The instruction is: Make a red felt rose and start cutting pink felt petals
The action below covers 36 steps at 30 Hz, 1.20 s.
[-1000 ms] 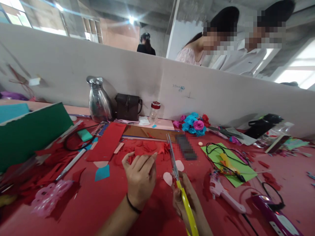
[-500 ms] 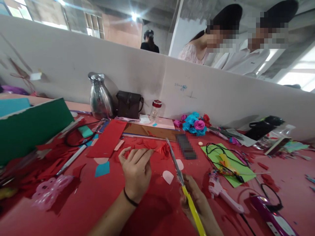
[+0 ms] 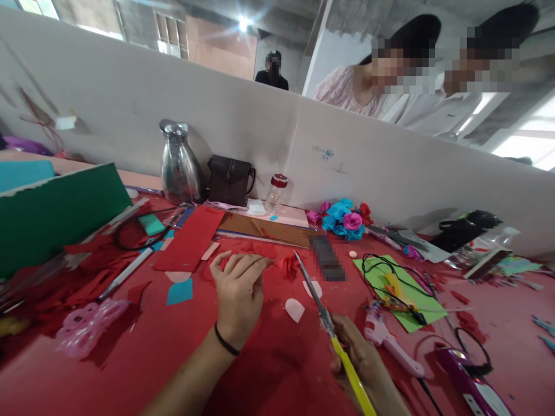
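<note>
"Why does that jug stand so far off?"

"The red tabletop (image 3: 169, 358) is packed, so I suppose the big things go to its edges. The green board (image 3: 69, 214) fills the far left, and the metal jug (image 3: 181, 167) stands upright at the back near the white partition (image 3: 243, 115), probably where no sleeve would catch it."

"And the long red sheet (image 3: 189, 240)?"

"Flat, beyond the left hand (image 3: 238, 289), near enough to reach, I'd guess."

"How are the hands?"

"The right hand (image 3: 353, 346) has the scissors (image 3: 319, 306) gripped by the yellow handles. The blades lie close together and point away from the body, which looks the safer way to hold them. The left hand shows us its back, fingers loosely bent."

"Pinching something?"

"I can't tell; its fingertips are mostly turned from us."

"What about the pink glue gun (image 3: 376, 330)?"

"Lying on the right hand's side, perhaps because that's the tool hand."

"And the small stuff?"

"Red scraps (image 3: 288, 267) lie in the middle, just past both hands, probably to keep them within easy reach. Smallest are two pale pink pieces (image 3: 295, 309), flat between the hands and those scraps, in plain sight."
</note>
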Motion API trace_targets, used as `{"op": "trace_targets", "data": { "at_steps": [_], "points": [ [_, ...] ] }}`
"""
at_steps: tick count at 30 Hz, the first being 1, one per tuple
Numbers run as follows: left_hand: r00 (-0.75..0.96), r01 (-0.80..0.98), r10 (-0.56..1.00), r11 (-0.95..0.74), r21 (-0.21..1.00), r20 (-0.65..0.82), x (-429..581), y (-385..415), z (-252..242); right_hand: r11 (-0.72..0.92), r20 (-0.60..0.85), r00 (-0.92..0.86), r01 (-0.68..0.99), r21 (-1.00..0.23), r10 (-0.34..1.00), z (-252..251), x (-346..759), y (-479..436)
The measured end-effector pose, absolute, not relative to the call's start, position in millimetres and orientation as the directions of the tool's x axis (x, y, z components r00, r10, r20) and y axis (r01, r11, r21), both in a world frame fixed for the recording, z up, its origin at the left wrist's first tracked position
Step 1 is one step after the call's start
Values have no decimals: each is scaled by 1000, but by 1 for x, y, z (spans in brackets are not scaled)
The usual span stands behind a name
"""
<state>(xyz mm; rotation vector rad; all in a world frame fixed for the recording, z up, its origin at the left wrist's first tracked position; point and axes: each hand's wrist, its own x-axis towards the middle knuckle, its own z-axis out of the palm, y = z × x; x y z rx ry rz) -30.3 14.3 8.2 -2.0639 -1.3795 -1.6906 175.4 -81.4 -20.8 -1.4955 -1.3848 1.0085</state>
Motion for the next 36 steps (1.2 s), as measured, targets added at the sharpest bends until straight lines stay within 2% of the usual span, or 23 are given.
{"op": "trace_targets", "data": {
  "at_steps": [8, 13, 16, 19, 21, 24, 28, 31, 33, 36],
  "points": [
    [-37, 628, 604, -606, 488, 796, -32, 19, 9, -100, -93, 38, 467, -878, 995, -2, 186, -86],
    [-19, 608, 607, -624, 491, 795, -36, 20, 9, -145, -94, 117, 581, -801, 989, 19, 182, -89],
    [-26, 596, 617, -622, 508, 787, -36, 20, 9, -155, -59, 174, 608, -779, 983, 24, 179, -91],
    [-51, 564, 638, -616, 550, 768, -34, 20, 10, -113, -4, 191, 565, -817, 982, 19, 179, -93],
    [-84, 522, 661, -608, 598, 746, -33, 20, 9, -77, 37, 194, 545, -835, 980, 12, 180, -92],
    [-158, 417, 714, -578, 701, 682, -31, 23, 6, -28, 107, 186, 603, -797, 977, 1, 185, -84],
    [-262, 202, 820, -468, 860, 508, -28, 28, -5, -91, 18, 134, 758, -646, 991, -10, 194, -64],
    [-315, 65, 882, -347, 936, 349, -26, 32, -12, -156, -69, 139, 904, -398, 988, -18, 195, -46],
    [-327, 38, 895, -309, 950, 304, -24, 33, -15, -158, -89, 140, 953, -258, 986, -20, 191, -37],
    [-323, 49, 909, -262, 964, 263, -20, 33, -15, -104, -114, 87, 982, -159, 990, -15, 184, -27]
  ]
}}
